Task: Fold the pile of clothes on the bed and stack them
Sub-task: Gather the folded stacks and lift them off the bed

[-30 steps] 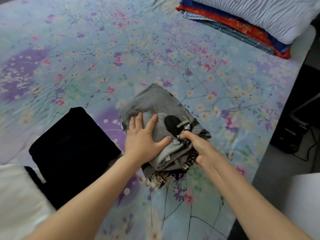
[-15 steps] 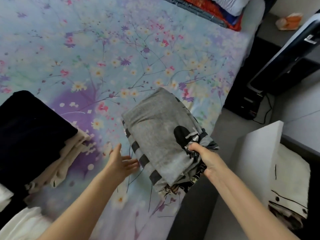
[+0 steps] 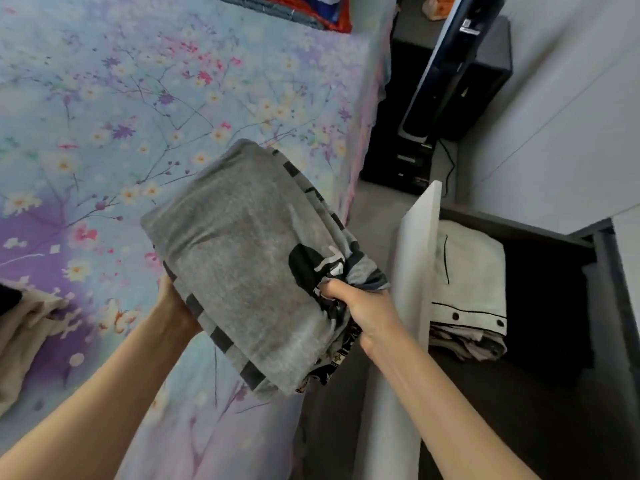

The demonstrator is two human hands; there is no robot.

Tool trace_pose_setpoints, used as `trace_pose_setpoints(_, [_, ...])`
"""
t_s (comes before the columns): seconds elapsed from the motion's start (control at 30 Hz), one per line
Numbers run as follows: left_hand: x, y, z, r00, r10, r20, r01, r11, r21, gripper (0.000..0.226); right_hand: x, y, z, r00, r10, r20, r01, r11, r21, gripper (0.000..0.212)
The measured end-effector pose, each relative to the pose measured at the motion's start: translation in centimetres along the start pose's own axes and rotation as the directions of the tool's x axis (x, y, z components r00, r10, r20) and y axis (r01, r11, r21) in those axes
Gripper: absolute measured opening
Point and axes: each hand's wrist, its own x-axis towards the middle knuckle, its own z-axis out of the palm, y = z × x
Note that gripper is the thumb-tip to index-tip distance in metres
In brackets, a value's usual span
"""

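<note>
A stack of folded clothes [image 3: 242,258], grey on top with dark stripes and a black patterned piece underneath, is lifted above the right edge of the floral bed [image 3: 138,98]. My right hand [image 3: 360,310] grips its near right corner with the fingers curled into the fabric. My left hand [image 3: 173,306] holds the stack's left edge from below, its fingers hidden under the cloth. A beige garment [image 3: 24,334] and a bit of black cloth [image 3: 7,297] lie on the bed at the far left.
To the right of the bed an open drawer [image 3: 415,258] with a white front holds a folded white garment [image 3: 471,282] with black trim. A dark tower device [image 3: 446,74] stands on a black cabinet [image 3: 398,150] beyond. Folded bedding [image 3: 311,12] lies at the bed's head.
My left hand went from pressing the stack's top, to hovering beside it, to holding its left edge. The stack rose off the bed and moved right toward the drawer. The view turned right.
</note>
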Motion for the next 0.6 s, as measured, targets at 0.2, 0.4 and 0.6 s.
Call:
trace_pose_setpoints(0.2, [-6.7,-3.0,10.2,0.976,-0.036,0.213,0.02,0.997,0.074,0.07,-6.1,-1.9,-11.2,0.972,-0.059,-0.229,0.083,0.992,0.098,0.048])
trace_pose_setpoints(0.4, [-11.2,-11.5,19.5,0.883,-0.232,0.407,0.139,0.959,0.245,0.055,-12.1,0.2,-23.1,0.874,0.003,-0.486,0.111,0.972,0.207,0.03])
trace_pose_setpoints(0.6, [-11.5,-23.8,23.0,0.782,-0.539,0.313,0.367,0.804,0.468,0.052,-13.9,10.1,-31.3,0.736,0.177,-0.654,0.081,0.935,0.345,0.057])
